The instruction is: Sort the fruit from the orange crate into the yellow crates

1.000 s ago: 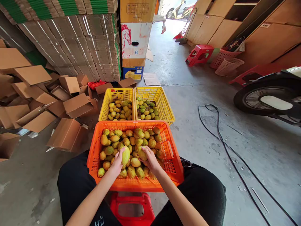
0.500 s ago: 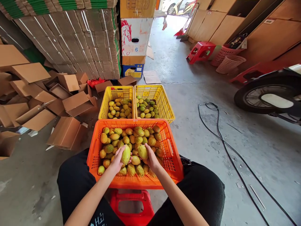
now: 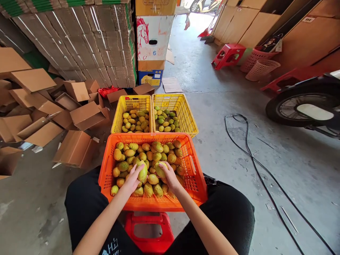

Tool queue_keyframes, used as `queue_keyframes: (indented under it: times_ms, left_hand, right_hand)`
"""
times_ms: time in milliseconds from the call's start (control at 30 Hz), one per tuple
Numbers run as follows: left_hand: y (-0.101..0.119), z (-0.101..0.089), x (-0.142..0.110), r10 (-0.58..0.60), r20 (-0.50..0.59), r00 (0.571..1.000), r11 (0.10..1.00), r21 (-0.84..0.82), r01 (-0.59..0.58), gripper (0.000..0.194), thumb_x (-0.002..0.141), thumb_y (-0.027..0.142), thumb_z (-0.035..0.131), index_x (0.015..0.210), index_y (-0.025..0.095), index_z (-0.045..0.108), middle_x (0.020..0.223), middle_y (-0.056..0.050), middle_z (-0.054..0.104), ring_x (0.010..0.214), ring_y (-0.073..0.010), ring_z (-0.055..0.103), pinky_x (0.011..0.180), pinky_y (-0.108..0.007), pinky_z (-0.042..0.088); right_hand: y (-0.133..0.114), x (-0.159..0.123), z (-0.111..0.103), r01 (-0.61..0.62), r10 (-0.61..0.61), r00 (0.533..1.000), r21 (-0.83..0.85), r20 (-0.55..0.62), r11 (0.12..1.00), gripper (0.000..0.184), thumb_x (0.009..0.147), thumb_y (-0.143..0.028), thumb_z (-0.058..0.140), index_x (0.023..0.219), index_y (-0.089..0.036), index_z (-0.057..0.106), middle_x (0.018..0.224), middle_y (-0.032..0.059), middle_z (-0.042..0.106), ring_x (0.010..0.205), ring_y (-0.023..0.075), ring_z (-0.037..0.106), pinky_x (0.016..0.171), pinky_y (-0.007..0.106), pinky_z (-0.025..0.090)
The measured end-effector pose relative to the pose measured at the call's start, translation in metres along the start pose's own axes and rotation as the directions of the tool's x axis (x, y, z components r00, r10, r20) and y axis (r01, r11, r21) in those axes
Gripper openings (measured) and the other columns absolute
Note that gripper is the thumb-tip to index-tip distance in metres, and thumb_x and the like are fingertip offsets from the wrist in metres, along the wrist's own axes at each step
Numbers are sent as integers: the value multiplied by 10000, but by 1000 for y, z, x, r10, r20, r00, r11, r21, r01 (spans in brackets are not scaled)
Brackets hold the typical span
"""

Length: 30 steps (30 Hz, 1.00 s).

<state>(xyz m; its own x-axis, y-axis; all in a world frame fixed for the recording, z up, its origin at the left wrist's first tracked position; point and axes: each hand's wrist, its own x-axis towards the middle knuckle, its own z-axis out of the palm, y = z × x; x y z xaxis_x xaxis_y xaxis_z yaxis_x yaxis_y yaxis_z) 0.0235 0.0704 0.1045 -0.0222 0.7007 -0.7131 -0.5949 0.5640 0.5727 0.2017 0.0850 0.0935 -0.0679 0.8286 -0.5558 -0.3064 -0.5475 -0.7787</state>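
Observation:
An orange crate (image 3: pixel 196 184) full of yellow-green fruit rests between my knees. My left hand (image 3: pixel 132 180) is wrapped round one yellow-green fruit (image 3: pixel 142 173) just above the pile. My right hand (image 3: pixel 168 176) grips another yellow-green fruit (image 3: pixel 159 169) beside it. Both hands are over the near middle of the crate. Beyond it stand two yellow crates side by side, the left yellow crate (image 3: pixel 118 115) and the right yellow crate (image 3: pixel 187 113), each partly filled with the same fruit.
A red stool (image 3: pixel 148 232) is under me. Loose cardboard boxes (image 3: pixel 77 148) litter the floor at left, with stacked flat cartons (image 3: pixel 87 42) behind. A black cable (image 3: pixel 255 166) runs across the floor at right, near a scooter wheel (image 3: pixel 300 109). Red stools and baskets stand far right.
Both hands have lifted their fruits slightly and drawn them closer together over the crate. The view has tilted a little.

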Motion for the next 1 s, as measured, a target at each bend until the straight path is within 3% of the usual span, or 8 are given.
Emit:
queue_keyframes:
  times_ms: [200,367,500,600,700,867,1000]
  left_hand:
    - [6,4,-3,-67,62,996,997,-27,68,288,828,261,790,1064,209,634,1145,-87,707,970,-241,744,797,-344,632]
    - [6,5,-7,-69,105,992,998,3,69,358,773,298,828,1051,209,620,1081,-72,713,901,-232,752,723,-306,621]
    - [6,6,-8,-60,114,992,998,33,56,463,691,341,894,1031,196,616,986,-77,728,851,-238,751,677,-291,607]
    - [6,5,-7,-30,87,996,999,33,27,514,620,316,942,993,180,615,950,-89,733,838,-241,746,674,-298,608]
    - [6,4,-5,-18,31,999,999,33,16,483,590,253,955,920,170,611,915,-91,731,843,-236,738,704,-312,619]
    - [8,3,-3,-42,-37,998,999,-19,42,339,670,202,890,859,180,609,774,-24,678,813,-201,718,760,-327,635]
    - [9,4,-1,-67,-127,990,997,-54,60,265,749,242,832,869,179,605,747,-13,669,769,-191,720,709,-299,634]
  right_hand:
    - [-3,-1,1,85,-85,996,-54,-1,995,321,726,-531,722,842,-236,674,867,9,664,861,216,602,672,290,508]
    - [-2,1,3,122,-122,992,-26,-15,992,304,731,-497,661,841,-222,728,855,41,727,899,254,644,714,324,514]
    - [4,6,2,65,-63,997,49,-44,997,331,739,-507,623,870,-222,732,808,49,730,822,268,679,571,317,486]
    - [7,9,-1,-11,15,999,116,-32,993,325,739,-500,609,889,-233,717,729,25,683,700,245,672,466,289,427]
    - [7,8,-2,-15,15,1000,105,5,994,300,739,-497,648,903,-250,694,772,9,675,656,206,654,438,261,409]
    - [5,7,-1,-99,99,995,7,21,995,449,688,-569,787,958,-270,587,809,-2,658,627,190,664,401,236,375]
    - [5,10,-4,-89,90,995,-39,35,995,556,586,-505,888,926,-266,519,789,-33,619,627,153,638,448,224,418]
